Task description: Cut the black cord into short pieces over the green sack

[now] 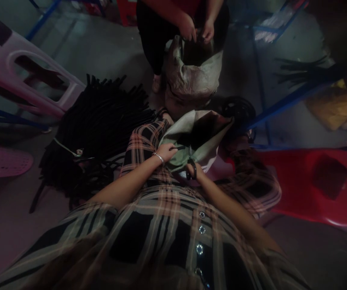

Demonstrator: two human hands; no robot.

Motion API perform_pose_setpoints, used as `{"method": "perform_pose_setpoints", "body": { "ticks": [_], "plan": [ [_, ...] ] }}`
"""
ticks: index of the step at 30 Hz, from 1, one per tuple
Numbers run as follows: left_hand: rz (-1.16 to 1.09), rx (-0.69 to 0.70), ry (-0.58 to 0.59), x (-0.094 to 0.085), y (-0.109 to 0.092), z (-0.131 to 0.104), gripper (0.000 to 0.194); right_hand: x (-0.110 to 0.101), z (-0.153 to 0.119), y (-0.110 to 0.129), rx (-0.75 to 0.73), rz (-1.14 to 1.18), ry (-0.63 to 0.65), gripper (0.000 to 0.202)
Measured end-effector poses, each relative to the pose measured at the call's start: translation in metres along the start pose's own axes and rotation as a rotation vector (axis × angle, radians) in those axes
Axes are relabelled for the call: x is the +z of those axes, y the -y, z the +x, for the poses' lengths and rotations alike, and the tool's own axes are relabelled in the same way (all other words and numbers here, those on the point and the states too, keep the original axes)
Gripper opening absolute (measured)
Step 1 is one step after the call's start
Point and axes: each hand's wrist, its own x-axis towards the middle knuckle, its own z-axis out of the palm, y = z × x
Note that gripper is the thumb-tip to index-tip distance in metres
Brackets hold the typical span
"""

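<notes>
My left hand [167, 152] pinches a short black strip [179, 148], its end sticking out to the right over an open sack [212, 156]. Black-handled scissors [190, 151] are in my right hand [198, 172], blades pointing away from me above the sack; I cannot tell how far apart the blades are. The sack stands between my knees, pale with a greenish inner side, and its inside is dark. To the left of my leg lies a big bundle of black strips or tubes [100, 117], bound by a pale tie [67, 147].
Across from me a person's hands [196, 31] work over another open sack [191, 82]. A pink plastic stool [7, 66] and pink basket [5, 161] are at left. On the right are a red plastic stool [294, 181], a blue frame bar [285, 104] and black coils [238, 110].
</notes>
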Motion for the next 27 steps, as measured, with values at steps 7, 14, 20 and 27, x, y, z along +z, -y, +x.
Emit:
{"method": "perform_pose_setpoints", "body": {
  "ticks": [7, 14, 20, 27],
  "plan": [
    [-0.065, 0.013, 0.017, 0.007, -0.008, -0.002, 0.029, 0.006, 0.000, -0.002, -0.118, 0.046, 0.196, 0.027],
    [-0.030, 0.070, 0.051, 0.015, -0.011, -0.006, 0.027, 0.005, 0.002, -0.005, -0.139, 0.013, 0.217, 0.029],
    [-0.014, 0.076, 0.043, 0.013, -0.012, -0.006, 0.028, 0.000, -0.004, 0.003, -0.174, -0.158, 0.123, 0.028],
    [-0.016, 0.053, 0.060, 0.011, -0.014, -0.006, 0.027, 0.005, -0.003, -0.004, -0.121, -0.129, 0.067, 0.030]
  ]
}}
